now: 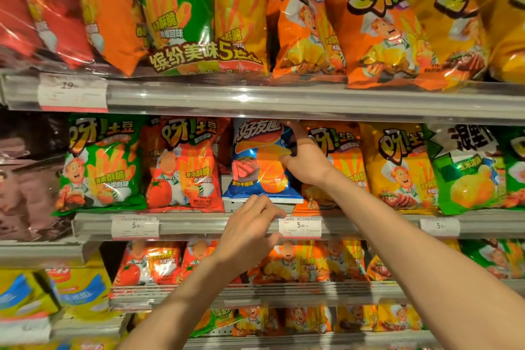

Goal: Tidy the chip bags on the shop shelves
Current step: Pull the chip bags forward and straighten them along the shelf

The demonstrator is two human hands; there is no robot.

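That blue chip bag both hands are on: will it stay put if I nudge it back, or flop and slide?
The blue chip bag looks puffed with air, so probably light and easily shoved. Its glossy film catches the light, so it may slip under the fingers of the left hand. It stands on a narrow bottom edge, steadied by the right hand, so it could tip.

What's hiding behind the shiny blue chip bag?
Behind the shiny blue chip bag only a sliver of red bag shows beside its left edge. Whatever sits directly behind is covered by the bag and the right hand.
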